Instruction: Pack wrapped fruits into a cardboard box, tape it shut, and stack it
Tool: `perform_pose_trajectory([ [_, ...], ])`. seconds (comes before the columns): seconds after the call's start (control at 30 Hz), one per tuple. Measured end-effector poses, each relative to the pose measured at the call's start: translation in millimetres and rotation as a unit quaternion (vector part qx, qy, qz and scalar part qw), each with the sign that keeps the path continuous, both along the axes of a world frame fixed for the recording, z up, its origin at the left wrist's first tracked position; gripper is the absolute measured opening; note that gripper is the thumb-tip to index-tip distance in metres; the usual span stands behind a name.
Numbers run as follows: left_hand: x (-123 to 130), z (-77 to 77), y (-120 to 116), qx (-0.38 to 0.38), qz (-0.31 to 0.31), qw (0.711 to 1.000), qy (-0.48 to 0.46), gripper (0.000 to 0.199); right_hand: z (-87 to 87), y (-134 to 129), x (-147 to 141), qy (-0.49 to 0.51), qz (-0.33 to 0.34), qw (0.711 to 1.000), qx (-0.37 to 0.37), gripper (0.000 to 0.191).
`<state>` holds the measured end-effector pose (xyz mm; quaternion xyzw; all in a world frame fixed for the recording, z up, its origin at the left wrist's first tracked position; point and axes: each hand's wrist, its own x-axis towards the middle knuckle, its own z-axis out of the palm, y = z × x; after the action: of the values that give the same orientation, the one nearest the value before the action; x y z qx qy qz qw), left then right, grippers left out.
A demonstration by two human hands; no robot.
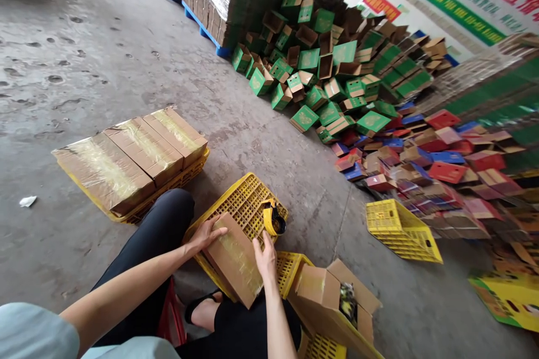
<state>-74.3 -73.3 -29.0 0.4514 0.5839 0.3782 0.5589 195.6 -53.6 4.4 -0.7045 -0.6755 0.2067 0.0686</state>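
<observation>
One taped carton (233, 258), lying on the near part of a yellow crate (242, 193); left hand (206, 236) gripping its left edge, right hand (266, 258) at its right edge, fingers extended and spread. Tape dispenser (272, 219) by the crate's right corner; bare lattice toward far edge, open floor (311, 176) beyond.

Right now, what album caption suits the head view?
Left hand and right hand frame a taped brown cardboard box on a yellow plastic crate.
</observation>
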Motion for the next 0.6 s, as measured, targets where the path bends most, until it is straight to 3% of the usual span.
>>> perform_pose_trajectory([
  [0.03, 0.4, -0.2, 0.1, -0.002, 0.002, 1.000, 0.003, 0.061, -2.3, 14.0, 6.5, -0.021, -0.048, 0.999, -0.011, 0.069],
  [0.13, 1.5, -2.3, 0.1, -0.002, 0.004, 1.000, 0.010, 0.064, -10.3, 50.6, 18.3, -0.058, -0.105, 0.992, -0.033, 0.069],
  [0.4, 3.1, -10.7, 2.6, 0.012, 0.000, 1.000, 0.022, 0.065, -33.3, 114.3, 15.4, -0.121, -0.131, 0.979, -0.101, 0.059],
  [0.6, -0.3, -8.8, 6.1, -0.012, -0.008, 1.000, 0.009, 0.068, -42.4, 139.8, 12.4, -0.150, -0.151, 0.967, -0.142, 0.056],
])
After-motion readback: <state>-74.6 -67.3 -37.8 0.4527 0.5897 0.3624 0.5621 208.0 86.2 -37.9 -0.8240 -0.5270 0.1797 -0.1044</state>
